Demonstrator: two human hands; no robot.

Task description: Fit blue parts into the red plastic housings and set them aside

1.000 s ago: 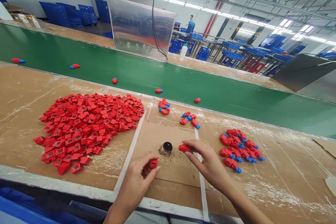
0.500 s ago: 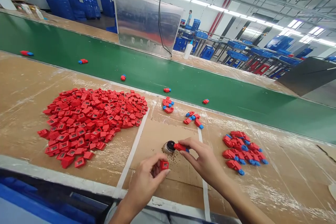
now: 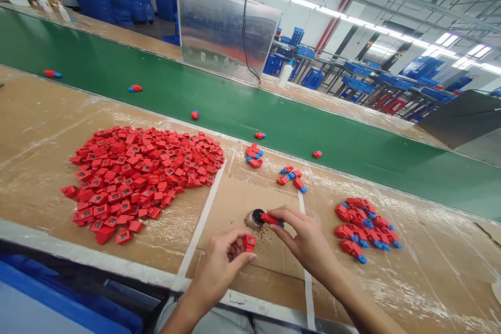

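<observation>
Between the thumb and fingers of my left hand (image 3: 224,257) is a red plastic block (image 3: 249,242), its hollow end turned up toward me. My right hand (image 3: 303,229) pinches a red-and-blue plastic piece (image 3: 270,218), red end pointing left and blue end under my fingers. That red end is at the rim of a small round jar (image 3: 256,218) with dark contents; whether it touches cannot be made out. The jar stands on a cardboard sheet (image 3: 235,195) dotted with dark specks. My left hand is just below and left of the jar.
A big heap of red blocks (image 3: 144,172) lies on the left. Red-and-blue pieces form a cluster (image 3: 362,224) on the right and smaller groups (image 3: 293,177) behind the jar. Several more ride on a green conveyor belt (image 3: 219,99). A metal panel (image 3: 223,31) stands beyond it.
Pieces on the belt have shifted slightly to the right in view, and the whole view has moved a little. Both hands keep their holds; the left block is tipped slightly differently.
</observation>
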